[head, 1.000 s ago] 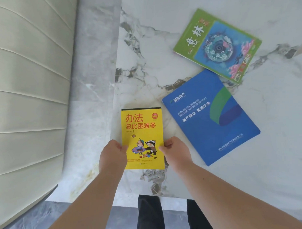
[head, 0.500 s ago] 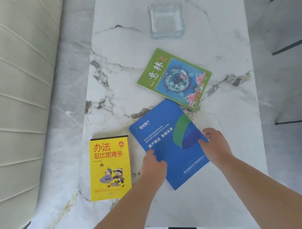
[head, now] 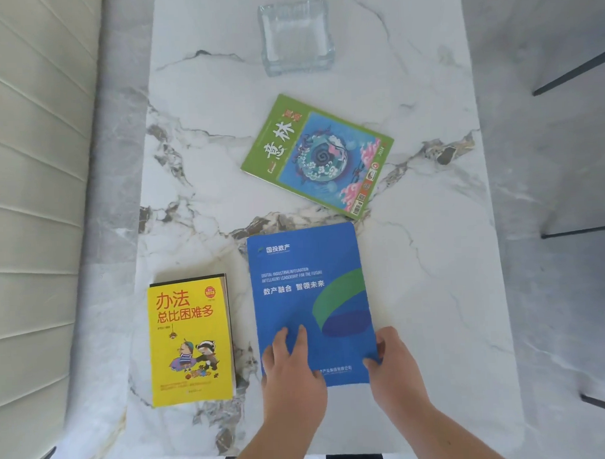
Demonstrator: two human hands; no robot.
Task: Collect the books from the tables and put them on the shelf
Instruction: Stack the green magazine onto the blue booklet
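Three books lie on the white marble table (head: 433, 293). The blue book (head: 306, 291) lies squared up near the front edge. My left hand (head: 290, 370) rests flat on its lower left part, fingers spread on the cover. At the book's lower right edge my right hand (head: 393, 360) grips it with thumb and fingers. The yellow book (head: 188, 339) lies to the left, apart from both hands. Further back sits the green magazine (head: 317, 156), tilted, untouched.
A clear glass dish (head: 296, 37) stands at the far middle of the table. A cream ribbed sofa (head: 30, 221) runs along the left side. Grey floor with dark chair legs (head: 573, 72) shows on the right. No shelf is in view.
Both hands left the yellow book and went to the blue book. The blue book has turned from a slanted position to straight, and it sits closer to me.
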